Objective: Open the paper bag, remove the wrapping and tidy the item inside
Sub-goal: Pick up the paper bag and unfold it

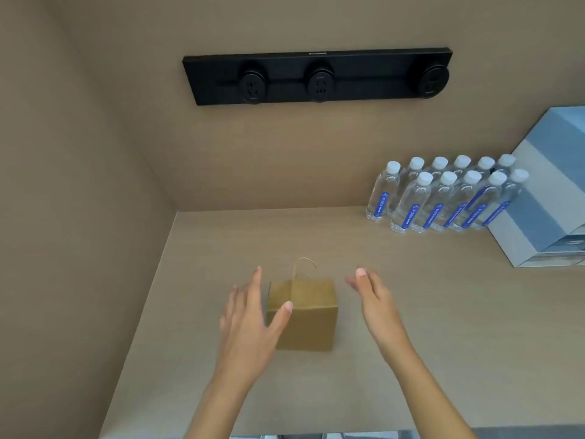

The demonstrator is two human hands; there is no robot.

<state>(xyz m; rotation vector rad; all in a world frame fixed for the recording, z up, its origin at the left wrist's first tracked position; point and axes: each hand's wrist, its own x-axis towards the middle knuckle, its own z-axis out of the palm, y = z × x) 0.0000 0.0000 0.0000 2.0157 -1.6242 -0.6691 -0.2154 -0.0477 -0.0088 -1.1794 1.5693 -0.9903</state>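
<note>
A small brown paper bag point(308, 315) stands upright on the beige counter point(411, 327), its top folded closed and a thin paper handle loop point(304, 267) sticking up behind. My left hand point(250, 318) hovers just left of the bag, fingers spread, the thumb crossing in front of the bag's left edge. My right hand point(370, 296) is to the right of the bag, a small gap away, fingers apart. Neither hand holds anything. The bag's contents are hidden.
Several water bottles point(443, 194) with white caps stand at the back right. A grey-blue box point(547, 201) lies right of them. A black socket strip point(316, 77) is on the back wall. A side wall point(79, 217) closes the left.
</note>
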